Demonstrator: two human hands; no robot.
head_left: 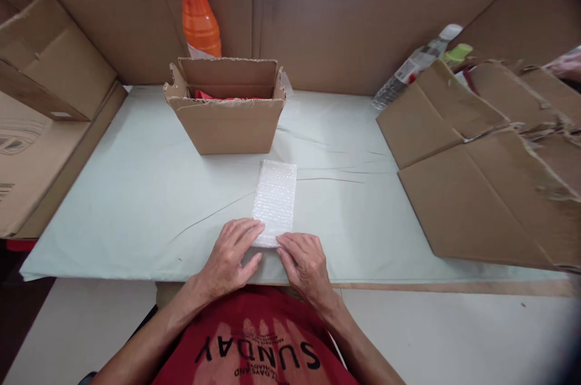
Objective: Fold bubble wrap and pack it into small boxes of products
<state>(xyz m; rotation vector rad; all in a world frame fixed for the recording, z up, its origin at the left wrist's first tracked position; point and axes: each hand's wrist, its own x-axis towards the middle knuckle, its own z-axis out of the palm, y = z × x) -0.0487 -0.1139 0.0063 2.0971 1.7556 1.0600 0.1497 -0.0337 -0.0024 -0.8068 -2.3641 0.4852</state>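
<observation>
A white bubble-wrap strip (275, 196) lies flat on the pale green table cover (136, 191), running away from me. My left hand (231, 255) rests at its near left corner, fingers curled onto the edge. My right hand (303, 264) presses the near right corner, fingers bent. Both hands grip the near end of the strip. An open brown cardboard box (226, 108) stands just beyond the strip, with something red inside it.
An orange drink bottle (198, 9) stands behind the box against the cardboard wall. Flattened cardboard sheets (485, 179) cover the right side, with a clear water bottle (415, 67) behind them. More cardboard boxes (45, 64) sit at the left. Another person's hand (567, 64) shows at far right.
</observation>
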